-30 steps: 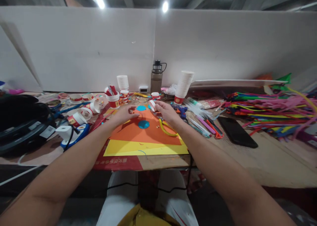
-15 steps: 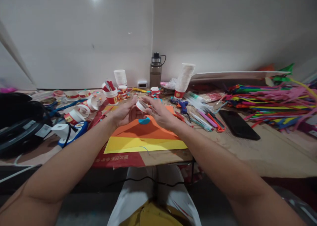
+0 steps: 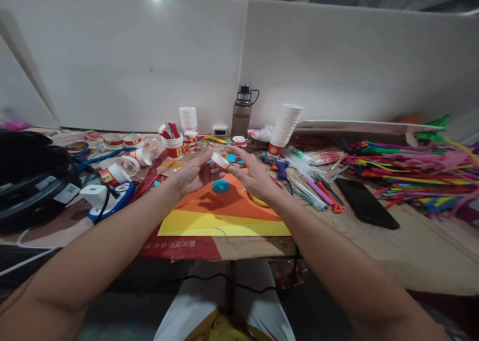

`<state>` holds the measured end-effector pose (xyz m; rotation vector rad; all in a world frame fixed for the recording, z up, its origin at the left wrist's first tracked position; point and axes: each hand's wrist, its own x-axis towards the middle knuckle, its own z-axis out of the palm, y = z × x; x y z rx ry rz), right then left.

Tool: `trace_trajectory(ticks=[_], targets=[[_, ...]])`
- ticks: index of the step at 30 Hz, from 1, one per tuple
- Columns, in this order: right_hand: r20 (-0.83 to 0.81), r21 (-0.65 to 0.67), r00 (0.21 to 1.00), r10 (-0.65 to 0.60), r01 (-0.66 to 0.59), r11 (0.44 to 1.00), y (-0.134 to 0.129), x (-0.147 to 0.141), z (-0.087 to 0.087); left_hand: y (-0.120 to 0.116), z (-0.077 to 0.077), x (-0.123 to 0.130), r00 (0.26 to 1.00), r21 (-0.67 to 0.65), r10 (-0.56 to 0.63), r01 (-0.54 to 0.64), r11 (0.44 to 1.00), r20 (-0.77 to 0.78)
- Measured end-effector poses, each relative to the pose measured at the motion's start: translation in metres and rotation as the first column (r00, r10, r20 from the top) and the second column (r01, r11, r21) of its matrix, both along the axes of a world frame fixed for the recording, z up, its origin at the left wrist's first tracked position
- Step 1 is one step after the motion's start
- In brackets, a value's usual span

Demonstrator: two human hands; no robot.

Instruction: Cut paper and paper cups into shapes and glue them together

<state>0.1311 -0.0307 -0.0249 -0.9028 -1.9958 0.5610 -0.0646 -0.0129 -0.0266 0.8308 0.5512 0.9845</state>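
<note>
Between both hands is a cut paper cup piece (image 3: 220,160), a short white ring-like part tilted over the table. My left hand (image 3: 192,174) grips its left side, with thumb and fingers closed about it. On its right side, my right hand (image 3: 251,174) pinches it with the thumb low and the fingers bent above. Beneath them lie orange paper (image 3: 224,201) and yellow paper (image 3: 220,226). A blue paper circle (image 3: 221,186) rests on the orange sheet, and more blue pieces (image 3: 235,158) show behind the fingers.
Cut cups (image 3: 114,174) and a white plug (image 3: 93,195) are at left. A water bottle (image 3: 241,116) and a cup stack (image 3: 286,126) stand behind. Rightward lie a blue glue gun (image 3: 281,169), pens (image 3: 318,190), a phone (image 3: 366,204) and pipe cleaners (image 3: 404,166).
The view has shifted slightly. My fingers have opened out a little around the cup piece, and more of the blue circle shows beneath it. Both hands still hold the piece.
</note>
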Motion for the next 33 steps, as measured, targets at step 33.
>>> trace_trajectory(ticks=[33], targets=[[0.73, -0.09, 0.641, -0.237, 0.435, 0.896, 0.01, 0.046, 0.018, 0.023, 0.005, -0.013, 0.966, 0.042, 0.22, -0.228, 0.973, 0.138]])
